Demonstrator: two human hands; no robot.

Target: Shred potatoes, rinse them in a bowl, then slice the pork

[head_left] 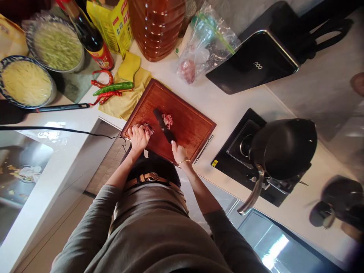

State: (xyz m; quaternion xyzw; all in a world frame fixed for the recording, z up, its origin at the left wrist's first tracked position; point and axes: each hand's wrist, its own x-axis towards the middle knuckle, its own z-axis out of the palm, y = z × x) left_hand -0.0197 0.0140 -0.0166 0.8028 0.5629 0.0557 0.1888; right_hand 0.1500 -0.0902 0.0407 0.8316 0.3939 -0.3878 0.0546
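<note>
**Meat pinned and sliced on the cutting board**

Meat (148,129) lies at the near-left edge of the cutting board (184,121), pressed under the fingers of the left hand (138,138), which are curled down onto it. A cut-off portion (167,120) rests toward the board's middle, just beside the blade. The knife (163,124) is held by the right hand (179,152), closed round its handle at the board's near edge. The raw piece is judged soft, light and slippery, likely to slide under pressure, so it is best held from above with tucked fingertips, well clear of the blade. Chillies (113,88) lie on a yellow cloth (125,104) beyond the board's left corner.
</note>
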